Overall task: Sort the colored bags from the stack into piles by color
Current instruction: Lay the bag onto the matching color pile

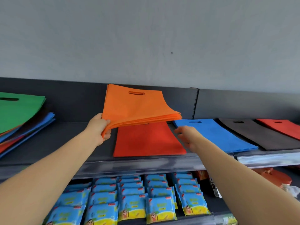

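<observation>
A bundle of orange bags (138, 106) is gripped at its near left corner by the left hand (100, 127), pinched between the thumb and curled fingers. It is held tilted above the dark shelf (65, 138), with its far edge and handle slot raised toward the grey wall (146, 38). Directly under the bundle, 1 red bag (149, 140) is laid flat on the shelf. The right hand (186, 135) is seen blurred, with its fingers loosely spread and nothing held. It is placed above the red bag's right edge, just beside a flat blue bag (215, 133). Further right, a dark bag (259, 135) and a second red bag (282, 127) are laid side by side on the same shelf, each with its handle slot at the far end. At the far left, the mixed stack (32, 124) is topped by a green bag (16, 114), with blue and red edges shown beneath it. Below the shelf, rows of blue snack packets (129, 200) are displayed.
</observation>
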{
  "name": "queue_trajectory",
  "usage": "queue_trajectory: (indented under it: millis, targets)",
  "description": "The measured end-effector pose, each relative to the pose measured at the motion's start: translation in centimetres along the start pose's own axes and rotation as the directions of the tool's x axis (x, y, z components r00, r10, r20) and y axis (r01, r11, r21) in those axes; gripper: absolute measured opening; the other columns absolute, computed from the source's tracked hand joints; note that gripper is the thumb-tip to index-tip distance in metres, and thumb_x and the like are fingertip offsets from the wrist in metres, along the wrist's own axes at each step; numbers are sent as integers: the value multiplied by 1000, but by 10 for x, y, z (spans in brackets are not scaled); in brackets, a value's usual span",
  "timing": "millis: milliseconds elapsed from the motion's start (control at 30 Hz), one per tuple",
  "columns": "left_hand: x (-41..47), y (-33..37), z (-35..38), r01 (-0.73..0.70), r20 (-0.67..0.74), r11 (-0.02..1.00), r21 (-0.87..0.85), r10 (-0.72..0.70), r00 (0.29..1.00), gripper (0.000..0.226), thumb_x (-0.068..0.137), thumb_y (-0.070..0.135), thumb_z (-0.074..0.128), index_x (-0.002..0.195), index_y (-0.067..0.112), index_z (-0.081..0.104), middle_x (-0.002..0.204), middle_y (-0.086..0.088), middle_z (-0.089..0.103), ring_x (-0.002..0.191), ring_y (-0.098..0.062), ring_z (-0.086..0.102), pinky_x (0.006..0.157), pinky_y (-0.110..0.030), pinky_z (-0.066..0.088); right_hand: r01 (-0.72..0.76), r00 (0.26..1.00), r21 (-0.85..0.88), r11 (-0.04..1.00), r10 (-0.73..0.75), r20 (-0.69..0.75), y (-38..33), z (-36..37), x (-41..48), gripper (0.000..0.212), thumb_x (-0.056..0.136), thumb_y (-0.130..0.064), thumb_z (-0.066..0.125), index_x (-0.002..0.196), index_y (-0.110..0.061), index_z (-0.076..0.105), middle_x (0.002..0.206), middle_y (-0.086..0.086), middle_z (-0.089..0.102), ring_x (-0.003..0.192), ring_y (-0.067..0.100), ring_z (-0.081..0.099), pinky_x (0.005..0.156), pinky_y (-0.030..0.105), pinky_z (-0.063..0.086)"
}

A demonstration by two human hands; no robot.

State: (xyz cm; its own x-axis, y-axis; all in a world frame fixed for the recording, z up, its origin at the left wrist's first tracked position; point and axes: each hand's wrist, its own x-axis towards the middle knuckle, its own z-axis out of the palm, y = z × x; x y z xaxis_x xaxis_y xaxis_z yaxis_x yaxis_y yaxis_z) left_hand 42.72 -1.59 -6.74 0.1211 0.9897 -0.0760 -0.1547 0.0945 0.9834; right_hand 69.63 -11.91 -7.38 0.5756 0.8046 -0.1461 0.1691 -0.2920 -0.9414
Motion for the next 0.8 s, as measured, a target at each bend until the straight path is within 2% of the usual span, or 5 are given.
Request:
queue_trajectory:
  millis: [167, 333, 467, 633, 800]
  targets:
    - [13, -1, -15, 38, 26, 999, -37, -37, 999, 27, 100, 3, 33, 81, 18, 45, 65, -1, 37, 33, -7, 25, 30, -14, 17, 24, 1000, -569, 822, -10, 29, 9, 23, 17, 31, 87, -25, 67, 102, -7, 46, 96, 7, 47, 92, 26, 49, 78, 34, 43]
    - [20, -1, -25, 31, 28, 1000, 6, -31, 999, 21, 101, 5, 36, 87, 16, 47, 63, -2, 36, 35, -8, 26, 31, -15, 19, -41, 996, -735, 676, 85, 22, 4, 30, 28, 63, 78, -24, 79, 128, -4, 45, 130, 14, 49, 121, 33, 50, 101, 43, 45]
    - [26, -1, -30, 22, 29, 1000, 5, -22, 999, 22, 102, 5, 36, 86, 16, 48, 62, -2, 37, 35, -8, 27, 32, -13, 20, -52, 997, -577, 815, 72, 12, 7, 33, 40, 49, 76, -12, 79, 116, -3, 53, 118, 16, 57, 109, 34, 57, 93, 42, 50]
    - [30, -1, -28, -1, 34, 1000, -8, 1, 999, 21, 101, 6, 36, 85, 15, 47, 62, -2, 38, 36, -8, 27, 31, -15, 20, 19, 998, -343, 939, -40, -55, 7, 29, 45, 16, 81, -2, 57, 93, -13, 58, 77, 8, 53, 68, 25, 49, 51, 28, 40]
    - [26, -3, -16, -1, 34, 1000, 24, 0, 999, 20, 101, 7, 37, 86, 15, 47, 63, -4, 39, 39, -10, 28, 31, -14, 22, 174, 960, 0, 985, -170, -223, -14, -5, 39, 30, 79, 4, 51, 88, -22, 62, 83, 10, 64, 76, 29, 59, 64, 36, 53]
